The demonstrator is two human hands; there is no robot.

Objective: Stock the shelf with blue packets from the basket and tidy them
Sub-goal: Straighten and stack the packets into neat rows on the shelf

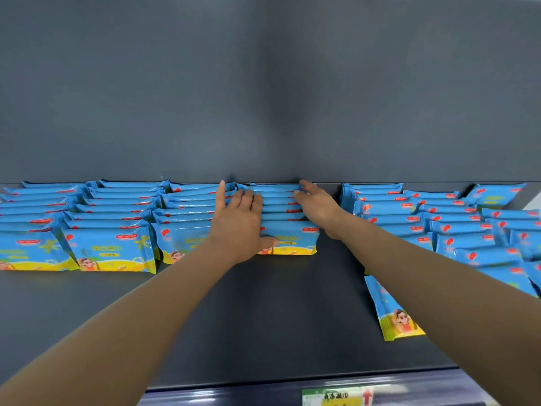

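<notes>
Both hands are bracketing one row (pixel 288 230) of blue packets standing on edge at mid-shelf (pixel 263 317). The left hand (pixel 238 221) is lying over the row's left end, fingers spread and nearly straight, thumb pressing the front packet. The right hand (pixel 317 206) is touching its right end, fingers loosely apart. Left rows (pixel 111 224) are crowding close. Beyond a gap, right rows (pixel 439 224) are leaning, and a flat packet (pixel 390 313) is lying partly under the right forearm.

Shelf (pixel 263 317) front bare, packet rows (pixel 117 206) fill the back, gap right of centre — loose packet (pixel 389 315), perhaps stacked, front right.
</notes>
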